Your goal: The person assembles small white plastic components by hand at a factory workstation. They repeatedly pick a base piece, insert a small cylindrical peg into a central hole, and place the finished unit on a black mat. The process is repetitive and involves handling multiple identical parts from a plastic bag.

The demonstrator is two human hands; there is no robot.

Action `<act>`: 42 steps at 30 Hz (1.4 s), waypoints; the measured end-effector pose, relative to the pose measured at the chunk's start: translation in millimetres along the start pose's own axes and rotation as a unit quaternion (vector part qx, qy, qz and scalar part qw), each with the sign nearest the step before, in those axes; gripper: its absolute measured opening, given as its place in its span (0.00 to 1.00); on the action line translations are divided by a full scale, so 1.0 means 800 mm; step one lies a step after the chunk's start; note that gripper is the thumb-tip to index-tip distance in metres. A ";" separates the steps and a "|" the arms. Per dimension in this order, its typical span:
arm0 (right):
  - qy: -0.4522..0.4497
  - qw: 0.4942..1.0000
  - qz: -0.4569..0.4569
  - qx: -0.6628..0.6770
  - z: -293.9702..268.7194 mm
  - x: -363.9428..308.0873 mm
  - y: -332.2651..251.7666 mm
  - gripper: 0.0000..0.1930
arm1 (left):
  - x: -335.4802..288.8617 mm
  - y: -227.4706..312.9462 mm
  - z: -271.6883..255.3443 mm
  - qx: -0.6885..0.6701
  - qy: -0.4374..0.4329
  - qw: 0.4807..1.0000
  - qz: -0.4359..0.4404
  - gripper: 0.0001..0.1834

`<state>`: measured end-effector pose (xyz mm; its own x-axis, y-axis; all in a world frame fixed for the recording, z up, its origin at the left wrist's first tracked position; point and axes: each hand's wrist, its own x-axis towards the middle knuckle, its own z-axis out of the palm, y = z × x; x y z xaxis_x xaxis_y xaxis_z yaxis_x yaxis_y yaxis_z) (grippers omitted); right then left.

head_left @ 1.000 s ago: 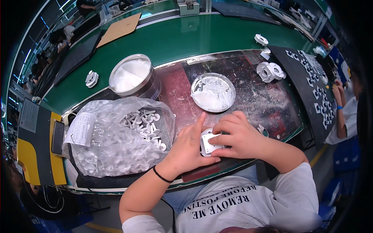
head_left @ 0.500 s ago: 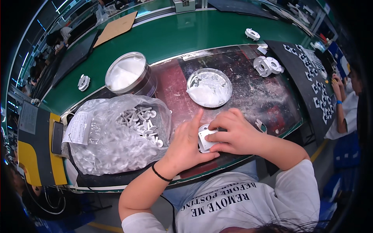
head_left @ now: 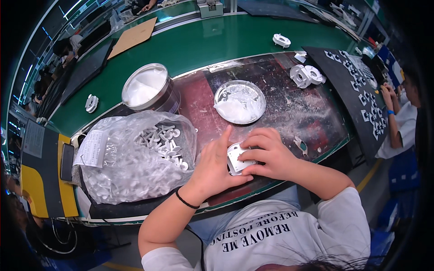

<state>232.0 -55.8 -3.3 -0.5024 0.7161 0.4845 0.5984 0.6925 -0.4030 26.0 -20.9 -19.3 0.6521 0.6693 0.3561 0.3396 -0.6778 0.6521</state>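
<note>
Between my hands, near the front edge of the bench, is a white plastic part [head_left: 235,158] with a flat face and small holes. My left hand [head_left: 211,165] grips it from the left, index finger pointing up and thumb along the near side. From the other side, the curled fingers and thumb of my right hand [head_left: 274,156] press on its face and edge. Fingers hide part of it. To the left, a clear plastic bag [head_left: 131,180] holds many small white plastic pieces [head_left: 166,141] with round heads and stems. A round metal dish [head_left: 260,97] with white paste lies beyond my hands.
An open metal can [head_left: 165,97] with white contents stands behind the bag. White ring-shaped parts [head_left: 300,77] sit at the back right, and others [head_left: 281,40] lie on the green conveyor belt [head_left: 203,40]. A black board [head_left: 343,86] carries small parts near a co-worker [head_left: 398,113].
The view has shifted slightly. White parts on the green belt have slid left. My right fingers have shifted a little on the white part, while both hands keep hold of it.
</note>
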 end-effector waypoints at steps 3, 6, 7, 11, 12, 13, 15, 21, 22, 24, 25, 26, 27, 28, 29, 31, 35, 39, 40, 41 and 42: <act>0.011 0.999 -0.008 -0.053 -0.006 -0.010 -0.012 0.21 | 0.000 0.001 -0.001 -0.003 -0.002 1.000 -0.004 0.64; -0.016 0.996 -0.015 -0.089 -0.010 -0.027 -0.017 0.25 | -0.001 0.003 -0.003 0.000 -0.006 1.000 -0.012 0.64; -0.029 0.995 -0.018 -0.092 -0.009 -0.030 -0.019 0.26 | -0.001 0.002 -0.003 -0.001 -0.005 1.000 -0.012 0.64; -0.048 0.993 -0.010 -0.111 -0.001 -0.037 -0.023 0.27 | 0.000 0.004 -0.003 0.022 -0.006 1.000 -0.015 0.64; -0.049 0.992 -0.007 -0.114 -0.001 -0.037 -0.025 0.27 | -0.001 0.003 -0.002 0.017 -0.007 1.000 -0.016 0.64; -0.051 0.992 -0.003 -0.116 -0.001 -0.037 -0.026 0.28 | -0.002 0.001 0.000 0.012 -0.008 1.000 -0.017 0.64; -0.054 0.992 -0.003 -0.118 -0.001 -0.037 -0.028 0.28 | -0.003 0.001 0.001 0.008 -0.008 1.000 -0.018 0.63; -0.068 0.988 0.001 -0.140 -0.007 -0.032 -0.037 0.28 | -0.001 0.003 0.001 0.014 0.005 1.000 -0.014 0.62; -0.070 0.987 0.004 -0.142 -0.008 -0.031 -0.039 0.28 | -0.001 0.002 0.001 0.015 0.006 1.000 -0.012 0.62; -0.080 0.991 0.013 -0.110 -0.015 -0.025 -0.038 0.26 | -0.001 0.002 0.001 0.017 0.007 1.000 -0.013 0.62; -0.085 0.992 0.018 -0.093 -0.017 -0.023 -0.035 0.26 | -0.002 0.002 0.001 0.018 0.006 1.000 -0.016 0.62; -0.069 0.994 0.029 -0.080 -0.016 -0.025 -0.033 0.25 | -0.002 0.002 0.001 0.016 0.004 1.000 -0.016 0.62; -0.054 0.996 0.039 -0.067 -0.013 -0.028 -0.030 0.24 | -0.001 0.003 0.001 0.017 0.002 1.000 -0.013 0.62; -0.038 0.997 0.050 -0.053 -0.012 -0.031 -0.029 0.24 | 0.000 0.004 -0.001 0.018 0.000 1.000 -0.009 0.62; -0.014 0.997 0.070 -0.038 -0.012 -0.031 -0.030 0.24 | 0.000 0.004 -0.001 0.020 -0.001 1.000 -0.009 0.62; 0.006 0.995 0.074 -0.070 -0.011 -0.035 -0.026 0.24 | 0.000 0.004 0.001 0.020 0.000 1.000 -0.013 0.62; 0.001 0.994 0.056 -0.094 -0.006 -0.042 -0.023 0.23 | 0.001 0.004 0.002 0.025 0.003 1.000 -0.006 0.62; -0.008 0.993 0.041 -0.113 -0.005 -0.042 -0.025 0.23 | -0.001 0.006 0.000 0.020 -0.005 1.000 -0.022 0.60; -0.004 0.994 0.047 -0.103 -0.006 -0.042 -0.025 0.23 | 0.000 0.009 -0.001 0.021 -0.008 0.999 -0.029 0.59; 0.002 0.994 0.051 -0.093 -0.007 -0.041 -0.025 0.23 | 0.001 0.012 -0.005 0.024 -0.010 0.999 -0.035 0.58; 0.008 0.995 0.055 -0.083 -0.008 -0.040 -0.024 0.23 | 0.002 0.014 -0.013 0.039 -0.008 0.999 -0.016 0.55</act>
<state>240.6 -92.6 -6.1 -0.4190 0.7844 0.4574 0.7446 0.5851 -0.3212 23.7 -24.6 -4.2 0.6503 0.6865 0.3253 0.4118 -0.6784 0.6085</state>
